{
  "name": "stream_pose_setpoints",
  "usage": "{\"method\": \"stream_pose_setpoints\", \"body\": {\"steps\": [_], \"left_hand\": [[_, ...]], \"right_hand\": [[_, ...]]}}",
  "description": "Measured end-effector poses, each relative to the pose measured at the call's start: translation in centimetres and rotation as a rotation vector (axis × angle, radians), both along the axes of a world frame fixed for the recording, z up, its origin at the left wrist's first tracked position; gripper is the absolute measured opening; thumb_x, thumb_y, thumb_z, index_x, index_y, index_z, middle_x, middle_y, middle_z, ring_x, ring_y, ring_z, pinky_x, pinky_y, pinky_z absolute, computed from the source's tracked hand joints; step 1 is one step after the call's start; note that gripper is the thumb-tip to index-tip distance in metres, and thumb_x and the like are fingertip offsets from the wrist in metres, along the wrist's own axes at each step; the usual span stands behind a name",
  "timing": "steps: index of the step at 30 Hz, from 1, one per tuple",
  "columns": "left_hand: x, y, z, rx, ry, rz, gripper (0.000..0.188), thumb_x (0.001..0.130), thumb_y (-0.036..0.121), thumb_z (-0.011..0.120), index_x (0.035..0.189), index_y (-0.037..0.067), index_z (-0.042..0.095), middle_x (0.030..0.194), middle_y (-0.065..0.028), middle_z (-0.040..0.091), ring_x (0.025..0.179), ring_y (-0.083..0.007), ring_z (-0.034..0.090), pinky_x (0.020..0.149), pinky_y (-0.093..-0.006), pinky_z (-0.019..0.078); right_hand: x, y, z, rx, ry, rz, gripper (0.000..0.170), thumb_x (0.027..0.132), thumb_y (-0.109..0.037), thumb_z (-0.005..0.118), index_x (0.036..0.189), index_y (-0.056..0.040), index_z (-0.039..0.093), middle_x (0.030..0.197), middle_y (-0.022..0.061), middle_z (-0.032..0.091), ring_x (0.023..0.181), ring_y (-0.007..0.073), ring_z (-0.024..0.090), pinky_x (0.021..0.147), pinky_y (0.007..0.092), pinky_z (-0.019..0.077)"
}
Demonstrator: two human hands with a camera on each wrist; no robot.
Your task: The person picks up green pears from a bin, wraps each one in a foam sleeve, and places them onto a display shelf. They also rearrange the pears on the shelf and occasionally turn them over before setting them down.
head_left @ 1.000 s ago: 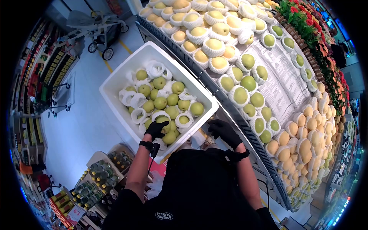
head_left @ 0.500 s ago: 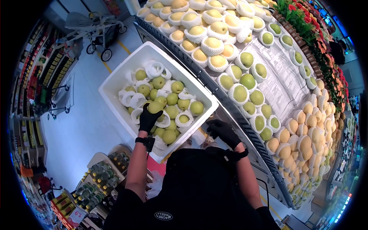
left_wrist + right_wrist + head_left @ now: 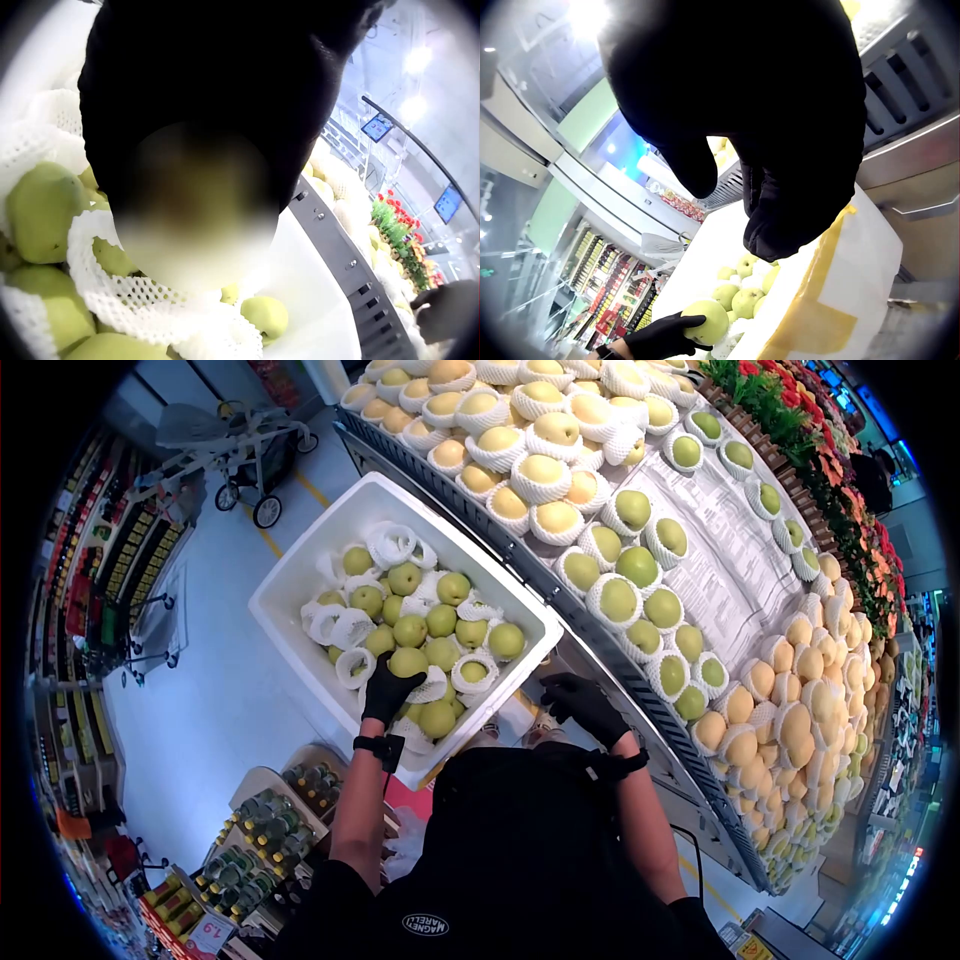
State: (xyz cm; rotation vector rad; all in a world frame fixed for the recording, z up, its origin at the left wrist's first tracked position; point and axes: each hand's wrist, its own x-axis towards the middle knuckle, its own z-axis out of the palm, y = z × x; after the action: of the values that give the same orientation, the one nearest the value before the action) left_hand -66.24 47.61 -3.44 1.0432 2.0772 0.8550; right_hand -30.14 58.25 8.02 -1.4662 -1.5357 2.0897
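In the head view, a white foam box point(image 3: 340, 525) holds many round green pears and loose white foam nets point(image 3: 393, 543). My black-gloved left hand point(image 3: 390, 693) grips one green pear point(image 3: 408, 661) over the near part of the box, thumb and fingers around it. The right wrist view shows this pear point(image 3: 706, 321) from the side, without a net. In the left wrist view the hand blocks most of the middle. My gloved right hand point(image 3: 585, 708) hangs holding nothing, fingers loosely bent, between the box and the display stand.
The slanted display stand point(image 3: 640, 670) on the right bears green and yellow pears in foam nets, with paper point(image 3: 735, 565) between groups. Red flowers point(image 3: 840, 490) edge its far side. Bottles point(image 3: 265, 825) stand on a shelf at lower left; a stroller-like cart point(image 3: 250, 455) is behind.
My left hand has moved from a netted pear near the box's front to the left with a bare pear, then drawn slightly back. The right hand has stayed in place. The head view has shifted slightly.
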Motion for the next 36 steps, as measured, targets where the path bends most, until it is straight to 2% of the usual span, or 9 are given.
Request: {"method": "stream_pose_setpoints", "body": {"steps": [5,8,11,14,18,21,22,31,36], "left_hand": [[1.4,-0.2,3.6,-0.058,0.044,-0.046,0.082,0.063,0.036,0.086,0.127,0.001,0.047,0.116,-0.0164,0.062,0.105,-0.0287,0.062,0.09,-0.0384,0.0502],[2.0,-0.7,3.9,-0.029,0.047,-0.045,0.084,0.062,0.037,0.086,0.128,0.002,0.046,0.116,-0.0154,0.062,0.106,-0.0282,0.062,0.09,-0.0384,0.0499],[1.9,-1.1,2.1,-0.016,0.099,-0.071,0.084,0.063,0.04,0.084,0.128,0.004,0.047,0.117,-0.016,0.062,0.106,-0.0289,0.062,0.089,-0.0391,0.0504],[2.2,-1.0,0.2,-0.121,0.215,-0.115,0.084,0.066,0.048,0.079,0.131,0.008,0.044,0.108,-0.0209,0.065,0.098,-0.0379,0.064,0.081,-0.0458,0.052],[3.4,-0.6,-2.9,-0.245,0.308,-0.153,0.082,0.068,0.048,0.075,0.132,0.006,0.042,0.1,-0.0229,0.067,0.092,-0.0402,0.065,0.074,-0.0484,0.0531],[5.3,-0.2,-1.7,-0.346,0.365,-0.158,0.082,0.069,0.046,0.075,0.132,0.006,0.041,0.099,-0.0224,0.067,0.089,-0.0402,0.065,0.073,-0.0492,0.0526],[5.3,-0.2,-1.9,-0.291,0.385,-0.152,0.083,0.068,0.045,0.075,0.133,0.006,0.041,0.097,-0.0222,0.067,0.088,-0.0405,0.065,0.072,-0.0501,0.0521],[2.9,0.3,0.1,-0.504,0.328,-0.258,0.098,0.068,0.057,0.073,0.142,0.004,0.034,0.108,-0.023,0.066,0.097,-0.0375,0.065,0.08,-0.0455,0.0521],[1.4,0.8,1.3,-0.276,0.436,-0.159,0.072,0.075,0.054,0.07,0.125,0.005,0.052,0.107,-0.0253,0.065,0.098,-0.041,0.063,0.082,-0.0478,0.0513]], "right_hand": [[-0.2,0.0,-0.1,-0.004,-0.007,0.008,0.04,0.092,-0.03,0.06,0.117,-0.0003,0.058,0.094,0.0082,0.067,0.072,0.0128,0.062,0.065,0.0272,0.0514],[-0.2,-0.1,-0.3,-0.007,0.006,0.003,0.04,0.091,-0.031,0.061,0.117,-0.0005,0.059,0.093,0.008,0.067,0.072,0.0127,0.062,0.065,0.0271,0.0513],[-0.1,-0.1,-0.5,-0.011,0.016,-0.002,0.04,0.091,-0.032,0.061,0.117,-0.0009,0.059,0.093,0.0078,0.067,0.071,0.0126,0.062,0.065,0.0271,0.0512],[-0.1,-0.3,-0.5,-0.019,0.027,-0.007,0.04,0.091,-0.032,0.061,0.117,-0.0014,0.059,0.093,0.0073,0.067,0.071,0.0125,0.061,0.065,0.027,0.0511],[0.3,-0.5,-0.8,-0.013,0.03,-0.012,0.04,0.091,-0.032,0.061,0.118,-0.0019,0.059,0.092,0.0065,0.066,0.07,0.0121,0.061,0.065,0.0268,0.0509],[0.5,-0.6,-0.7,-0.026,0.045,-0.034,0.039,0.091,-0.03,0.061,0.118,-0.002,0.059,0.091,0.0065,0.066,0.07,0.0122,0.061,0.064,0.0268,0.0507],[0.7,-0.6,-0.8,-0.025,0.045,-0.04,0.038,0.091,-0.029,0.061,0.118,-0.002,0.059,0.091,0.0065,0.066,0.07,0.0122,0.061,0.064,0.0268,0.0507],[3.1,-0.6,-0.6,-0.007,0.037,-0.088,0.036,0.092,-0.023,0.058,0.12,0.0,0.059,0.094,0.0078,0.067,0.074,0.0118,0.062,0.068,0.0261,0.0517],[4.9,-0.4,-0.5,-0.001,0.046,-0.207,0.032,0.09,-0.024,0.059,0.111,-0.0006,0.062,0.089,0.0072,0.066,0.07,0.013,0.062,0.064,0.0271,0.0512]]}}
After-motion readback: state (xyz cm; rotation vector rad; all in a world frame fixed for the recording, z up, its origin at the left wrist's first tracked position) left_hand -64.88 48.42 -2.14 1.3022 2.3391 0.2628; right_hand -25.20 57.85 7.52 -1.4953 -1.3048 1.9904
